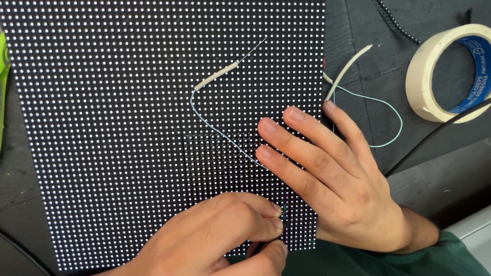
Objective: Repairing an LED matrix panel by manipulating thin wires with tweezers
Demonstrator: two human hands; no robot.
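Two hands at work on one black LED panel [102, 128], studded with rows of white dots and lying flat on the dark bench [440, 168]. Right hand [327, 174] at 4 o'clock on the panel, palm down, fingers spread and straight, three fingertips pressing its face, gripping nothing. Left hand [225, 235] at 6 o'clock, curled, thumb and forefinger pinched together near the panel's lower edge; whatever sits between them too small to tell. One thin pale-blue wire [220, 132] running from under the right fingers up toward 12 o'clock, ending in a cream sleeve and a bare tip. A second such wire [388, 110] looping off the panel's right edge at 3 o'clock, likewise with one cream sleeve. One roll of cream masking tape [424, 76], blue printed core inside, standing on edge at 2 o'clock. One black cable [434, 135] crossing below the roll.
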